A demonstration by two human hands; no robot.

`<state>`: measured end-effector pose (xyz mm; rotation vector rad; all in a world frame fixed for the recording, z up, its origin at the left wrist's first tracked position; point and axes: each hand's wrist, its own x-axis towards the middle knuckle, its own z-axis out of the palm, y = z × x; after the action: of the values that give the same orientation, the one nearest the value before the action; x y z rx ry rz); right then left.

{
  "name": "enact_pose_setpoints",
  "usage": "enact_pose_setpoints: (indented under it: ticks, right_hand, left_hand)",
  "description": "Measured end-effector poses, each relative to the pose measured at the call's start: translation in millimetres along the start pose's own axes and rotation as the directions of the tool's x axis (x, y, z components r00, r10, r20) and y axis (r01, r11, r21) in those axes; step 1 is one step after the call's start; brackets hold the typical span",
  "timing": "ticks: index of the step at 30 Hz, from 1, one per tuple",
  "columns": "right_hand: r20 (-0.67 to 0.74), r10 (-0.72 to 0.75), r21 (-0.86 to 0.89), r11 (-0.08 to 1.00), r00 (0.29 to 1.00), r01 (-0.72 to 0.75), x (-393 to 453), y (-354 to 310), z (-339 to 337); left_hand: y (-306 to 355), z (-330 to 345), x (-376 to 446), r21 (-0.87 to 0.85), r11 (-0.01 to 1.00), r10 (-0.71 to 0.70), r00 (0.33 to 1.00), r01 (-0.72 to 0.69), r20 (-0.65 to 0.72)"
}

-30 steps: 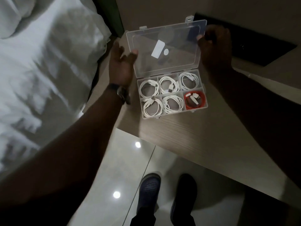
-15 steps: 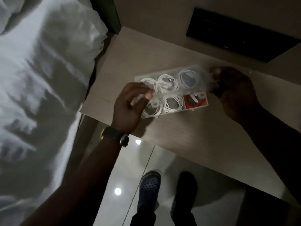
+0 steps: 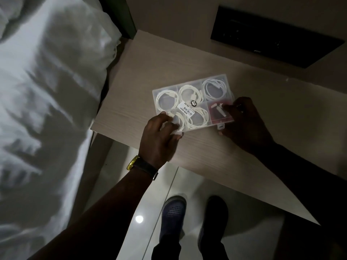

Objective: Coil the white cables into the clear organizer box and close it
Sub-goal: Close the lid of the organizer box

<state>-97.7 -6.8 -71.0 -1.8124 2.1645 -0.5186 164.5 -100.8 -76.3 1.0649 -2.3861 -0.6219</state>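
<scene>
The clear organizer box (image 3: pixel 165 90) lies flat on the light wooden table (image 3: pixel 155 59) with its lid down over the compartments. Coiled white cables (image 3: pixel 168 101) show through the lid, and a red cable (image 3: pixel 221 117) fills the near right compartment. A price sticker (image 3: pixel 186 109) sits on the lid. My left hand (image 3: pixel 159 139) grips the box's near left corner, fingers pinching the latch there. My right hand (image 3: pixel 244 121) presses on the near right corner, beside a small white latch tab (image 3: pixel 221 126).
A bed with white sheets (image 3: pixel 47 91) fills the left. A dark flat panel (image 3: pixel 272 38) lies at the table's far right. Below the table's near edge are glossy floor tiles (image 3: pixel 131 203) and two shoes (image 3: pixel 174 207).
The lid, held upright a second ago, has swung down flat onto the box. Both hands came down with it to the near corners.
</scene>
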Motion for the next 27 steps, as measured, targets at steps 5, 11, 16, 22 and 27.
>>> enact_pose_setpoints:
  ticks: [5,11,16,22,27]
  right_hand:
    - [-0.029,-0.045,-0.043,0.998,0.999,0.044,6.1,2.8,4.5]
    - [0.041,-0.024,-0.023,0.999,0.999,0.025,10.5,6.0,2.3]
    - [-0.022,0.064,0.017,0.998,0.998,-0.064,2.6,17.9,5.9]
    - [-0.176,0.296,0.115,0.953,0.939,-0.279,6.9,22.8,8.4]
    - [-0.099,0.356,0.132,0.93,0.929,-0.343,-11.5,42.1,-10.9]
  left_hand:
    - [-3.9,4.9,0.0,0.127,0.991,0.043,0.998,-0.049,0.05]
    - [-0.9,10.1,10.1,0.116,0.993,0.032,0.999,-0.032,-0.001]
    - [1.8,17.1,25.1,0.059,0.998,0.04,0.999,-0.039,-0.016]
    - [15.6,18.5,70.9,0.043,0.995,0.081,0.989,-0.087,0.121]
    - [35.3,22.2,93.2,0.011,0.992,0.116,0.952,-0.124,0.283]
